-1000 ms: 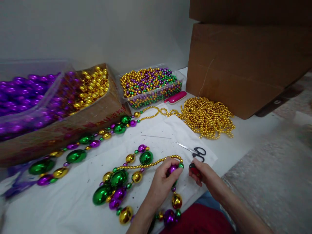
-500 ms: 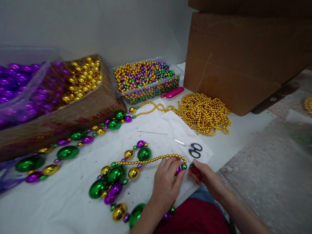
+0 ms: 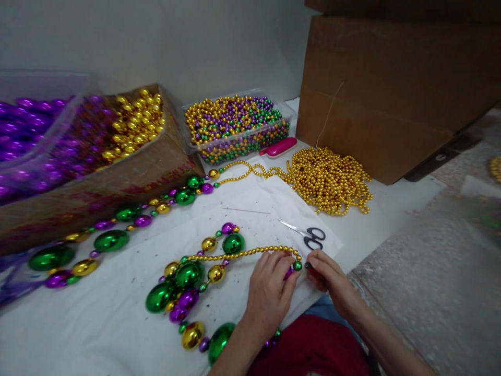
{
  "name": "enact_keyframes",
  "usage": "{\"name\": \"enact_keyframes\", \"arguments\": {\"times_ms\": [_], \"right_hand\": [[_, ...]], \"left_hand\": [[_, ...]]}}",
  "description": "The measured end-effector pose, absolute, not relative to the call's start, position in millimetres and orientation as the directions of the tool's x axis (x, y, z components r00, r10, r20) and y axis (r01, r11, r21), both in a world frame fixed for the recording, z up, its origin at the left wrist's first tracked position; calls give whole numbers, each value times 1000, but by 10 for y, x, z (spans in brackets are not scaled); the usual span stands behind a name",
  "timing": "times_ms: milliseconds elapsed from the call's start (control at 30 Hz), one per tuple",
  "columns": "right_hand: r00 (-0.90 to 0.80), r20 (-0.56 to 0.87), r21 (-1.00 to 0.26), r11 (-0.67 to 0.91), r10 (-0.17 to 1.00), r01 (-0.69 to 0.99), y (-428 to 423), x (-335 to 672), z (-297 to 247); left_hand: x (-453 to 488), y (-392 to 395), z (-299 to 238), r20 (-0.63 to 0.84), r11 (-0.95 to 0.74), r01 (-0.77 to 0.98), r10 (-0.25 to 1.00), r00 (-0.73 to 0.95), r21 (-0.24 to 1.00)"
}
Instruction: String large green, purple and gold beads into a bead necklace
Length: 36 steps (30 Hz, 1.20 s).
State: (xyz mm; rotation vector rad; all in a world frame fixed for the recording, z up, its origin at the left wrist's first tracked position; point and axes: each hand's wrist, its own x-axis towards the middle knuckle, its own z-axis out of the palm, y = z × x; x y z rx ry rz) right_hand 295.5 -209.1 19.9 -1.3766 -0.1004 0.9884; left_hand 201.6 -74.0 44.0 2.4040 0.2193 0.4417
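Observation:
My left hand (image 3: 271,284) pinches the end of a bead necklace (image 3: 190,274), where a small green bead and a purple bead show at the fingertips. A strand of small gold beads (image 3: 242,256) arches from that end back to the larger green, gold and purple beads on the white cloth. Close beside it, my right hand (image 3: 331,277) is closed around a small red lighter with a black top (image 3: 309,266), mostly covered by the fingers. Scissors with black handles (image 3: 313,238) lie just beyond my hands, and a long needle (image 3: 246,210) rests farther back.
Behind stand a clear tub of mixed small beads (image 3: 235,146) and a cardboard box (image 3: 156,162) with gold and purple beads. Another necklace (image 3: 111,241) stretches along the left. A gold bead pile (image 3: 331,180), a pink tool (image 3: 282,148) and a big carton (image 3: 376,94) are beyond.
My right hand has turned slightly, so its fingers cover more of the lighter. My left hand keeps its pinch on the necklace; the whole view has shifted a little.

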Motion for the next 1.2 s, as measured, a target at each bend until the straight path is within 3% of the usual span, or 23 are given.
{"name": "enact_keyframes", "arguments": {"times_ms": [1000, 1200], "right_hand": [[683, -384, -896, -74, 621, -437, -2050, 2949, 220], [748, -273, -948, -34, 605, -318, -2080, 3147, 237]], "left_hand": [[2014, -738, 438, 254, -721, 28, 281, 925, 692], [2013, -651, 508, 215, -583, 50, 376, 901, 811]]}}
